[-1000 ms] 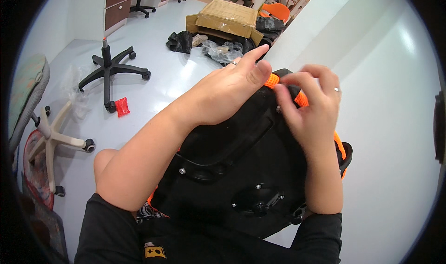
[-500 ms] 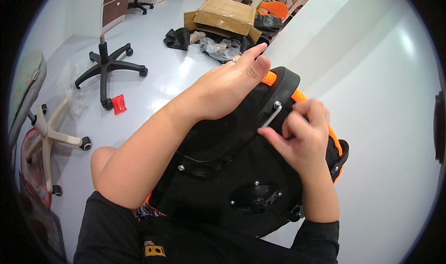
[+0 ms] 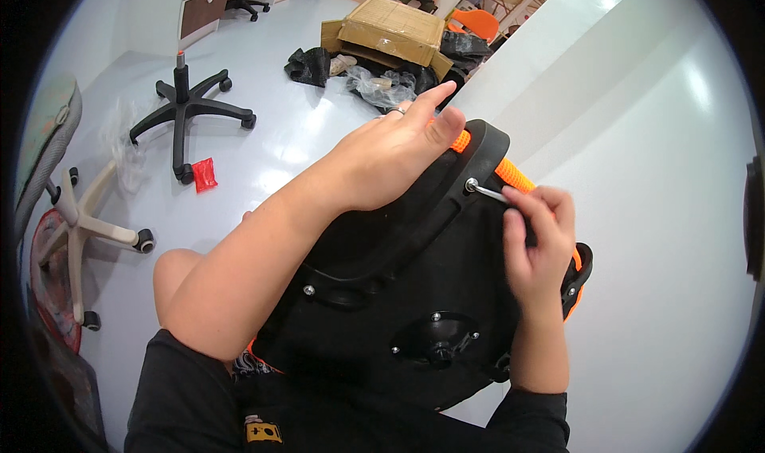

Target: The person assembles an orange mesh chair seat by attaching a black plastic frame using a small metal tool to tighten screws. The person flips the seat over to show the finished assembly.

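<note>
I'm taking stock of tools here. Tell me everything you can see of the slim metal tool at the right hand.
The slim metal tool looks silvery, smooth and rod-like. Its upper-left end meets a bolt on the curved black bar; it slants down rightward to the right hand, which hides its other end.

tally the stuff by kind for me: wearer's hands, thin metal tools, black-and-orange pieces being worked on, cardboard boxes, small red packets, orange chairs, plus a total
Wearer's hands: 2 (left hand, right hand)
Thin metal tool: 1
Black-and-orange piece: 1
Cardboard box: 1
Small red packet: 1
Orange chair: 1
Total: 7
</note>
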Available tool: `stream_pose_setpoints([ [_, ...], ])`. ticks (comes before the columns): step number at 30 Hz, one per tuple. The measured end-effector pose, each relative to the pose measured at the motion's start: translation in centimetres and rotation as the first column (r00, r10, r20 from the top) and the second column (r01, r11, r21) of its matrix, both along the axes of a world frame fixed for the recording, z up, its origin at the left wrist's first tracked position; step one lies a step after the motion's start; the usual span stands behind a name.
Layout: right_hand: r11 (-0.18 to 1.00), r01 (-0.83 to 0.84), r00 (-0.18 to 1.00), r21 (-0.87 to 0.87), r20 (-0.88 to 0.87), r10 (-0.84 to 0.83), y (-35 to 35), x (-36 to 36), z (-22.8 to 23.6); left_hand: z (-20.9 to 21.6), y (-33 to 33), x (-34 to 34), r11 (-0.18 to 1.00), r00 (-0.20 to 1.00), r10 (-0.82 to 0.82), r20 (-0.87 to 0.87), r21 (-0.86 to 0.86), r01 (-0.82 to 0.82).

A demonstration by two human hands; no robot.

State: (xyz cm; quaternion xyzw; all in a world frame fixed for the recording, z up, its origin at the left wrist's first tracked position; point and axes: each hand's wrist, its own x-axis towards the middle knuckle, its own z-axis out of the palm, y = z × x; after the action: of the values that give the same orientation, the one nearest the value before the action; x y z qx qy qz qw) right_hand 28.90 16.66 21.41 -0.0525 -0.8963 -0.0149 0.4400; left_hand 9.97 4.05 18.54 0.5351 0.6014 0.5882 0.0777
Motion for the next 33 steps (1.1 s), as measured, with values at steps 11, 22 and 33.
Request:
stream_pose_setpoints([
  [11,0.981,0.025,1.0,0.191,-0.008,-0.024,-2.2,-4.4,1.3,0.2,0.7,0.6,0.999,0.996,0.044,-0.081,-0.016,-0.046],
  [22,0.992,0.099,0.995,0.08,-0.034,-0.097,-0.6,-1.2,0.9,0.0,-0.3,-0.3,0.998,0.998,0.054,-0.04,-0.022,-0.055],
  [33,0.959,-0.021,0.992,0.284,0.125,-0.015,-0.3,0.9,0.2,0.1,0.6,0.4,0.995,0.995,0.079,-0.056,-0.061,-0.083],
])
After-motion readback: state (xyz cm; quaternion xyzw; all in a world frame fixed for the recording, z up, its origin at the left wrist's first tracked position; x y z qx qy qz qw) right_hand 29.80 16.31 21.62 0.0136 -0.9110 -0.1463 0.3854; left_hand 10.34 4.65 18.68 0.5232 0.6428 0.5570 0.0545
